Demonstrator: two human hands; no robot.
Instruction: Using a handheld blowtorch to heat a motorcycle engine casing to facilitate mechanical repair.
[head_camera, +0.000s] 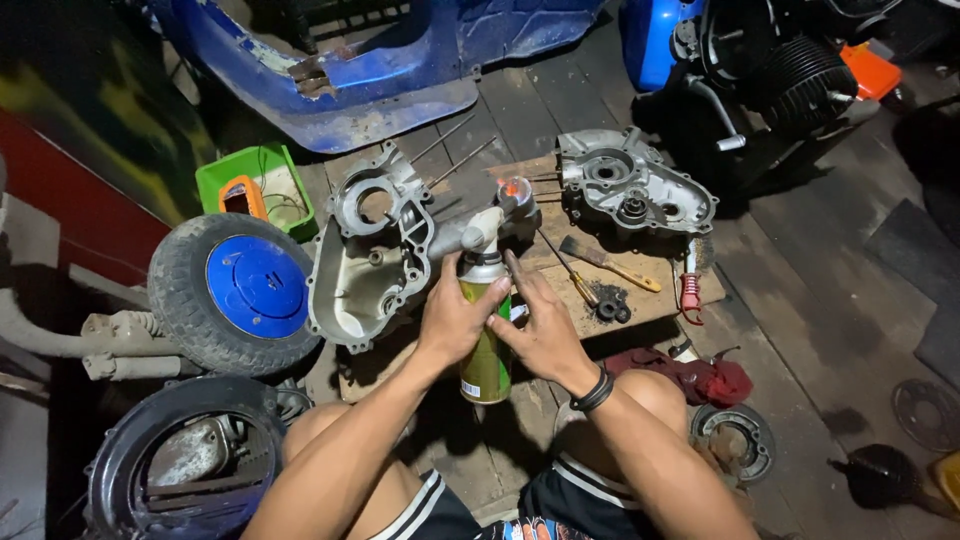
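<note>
My left hand and my right hand both grip a green and yellow gas canister held upright above my knees. A torch head is mounted on top of the canister, and a small orange flame burns at its nozzle. The flame points toward a grey metal engine case half lying on the wooden floor just left of the torch. A second engine case half rests on a wooden board farther right.
A small wheel with a blue hub lies left of the case. A green tray sits behind it. A brush, screwdriver and red-handled tool lie on the board. Red rag and a brake plate sit at right.
</note>
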